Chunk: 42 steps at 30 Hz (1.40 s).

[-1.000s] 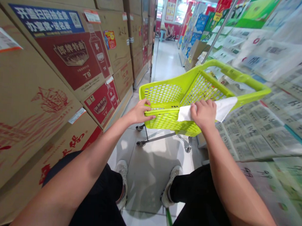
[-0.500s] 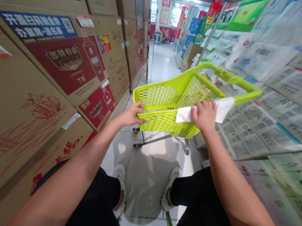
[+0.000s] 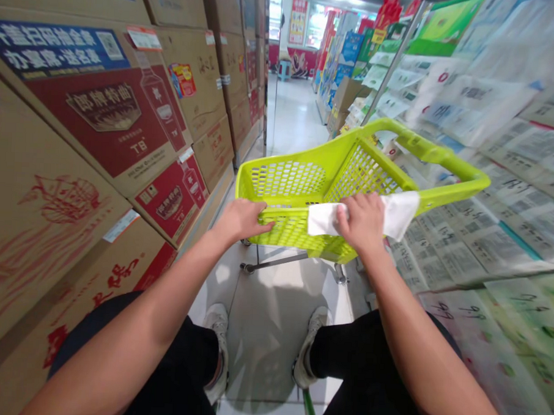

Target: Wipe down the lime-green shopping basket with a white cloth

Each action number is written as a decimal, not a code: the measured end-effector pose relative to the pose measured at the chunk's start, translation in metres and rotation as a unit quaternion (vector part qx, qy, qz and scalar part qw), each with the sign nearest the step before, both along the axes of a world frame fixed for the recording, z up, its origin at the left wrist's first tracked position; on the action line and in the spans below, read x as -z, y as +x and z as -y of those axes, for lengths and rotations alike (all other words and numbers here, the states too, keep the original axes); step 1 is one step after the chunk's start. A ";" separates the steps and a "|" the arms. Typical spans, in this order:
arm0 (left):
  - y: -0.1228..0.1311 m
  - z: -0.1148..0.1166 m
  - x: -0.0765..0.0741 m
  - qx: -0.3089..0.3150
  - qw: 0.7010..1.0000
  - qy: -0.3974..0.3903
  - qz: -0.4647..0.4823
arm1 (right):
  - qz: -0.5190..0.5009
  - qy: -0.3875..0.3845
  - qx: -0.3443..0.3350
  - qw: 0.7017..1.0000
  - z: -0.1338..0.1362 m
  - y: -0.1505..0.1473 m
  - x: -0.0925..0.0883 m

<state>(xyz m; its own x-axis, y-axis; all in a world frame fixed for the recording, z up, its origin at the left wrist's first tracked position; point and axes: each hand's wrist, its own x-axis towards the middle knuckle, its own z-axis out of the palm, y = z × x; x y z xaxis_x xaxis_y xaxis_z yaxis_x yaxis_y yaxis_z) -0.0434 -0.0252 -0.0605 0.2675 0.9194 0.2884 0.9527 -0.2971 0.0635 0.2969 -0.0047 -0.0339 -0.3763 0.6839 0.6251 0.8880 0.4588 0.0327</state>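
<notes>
A lime-green shopping cart with a mesh basket stands sideways in front of me, its handle to the right. My left hand grips the near rim at the basket's left corner, thumb below and fingers over the edge. Over the same rim, further right, lies a white cloth. My right hand is closed around the cloth and the rim beneath it; part of the cloth hangs out on both sides of the hand.
Stacked cardboard boxes line the left side. Packaged paper goods fill the right side. A cardboard carton and a blue stool are farther down the aisle. A green stick lies near my right shoe.
My right hand and the cloth have moved slightly left along the rim. My left hand has shifted a little right and lower over the corner. The basket appears slightly lower and turned.
</notes>
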 end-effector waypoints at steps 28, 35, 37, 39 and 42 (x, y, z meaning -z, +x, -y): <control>0.003 -0.007 -0.008 -0.002 0.994 -0.046 -0.098 | -0.028 -0.016 -0.009 0.999 0.015 -0.038 0.020; -0.004 -0.006 -0.011 -0.007 0.991 -0.056 -0.118 | -0.043 0.037 0.005 0.998 0.002 -0.012 0.012; -0.004 -0.006 -0.011 -0.007 0.991 -0.057 -0.118 | -0.066 0.072 0.072 0.993 -0.012 0.016 0.007; -0.003 -0.006 -0.011 -0.006 0.991 -0.059 -0.118 | -0.085 0.094 0.131 0.983 -0.024 0.043 0.002; 0.000 -0.005 -0.011 -0.003 0.992 -0.055 -0.115 | -0.120 0.106 0.183 0.970 -0.039 0.074 -0.004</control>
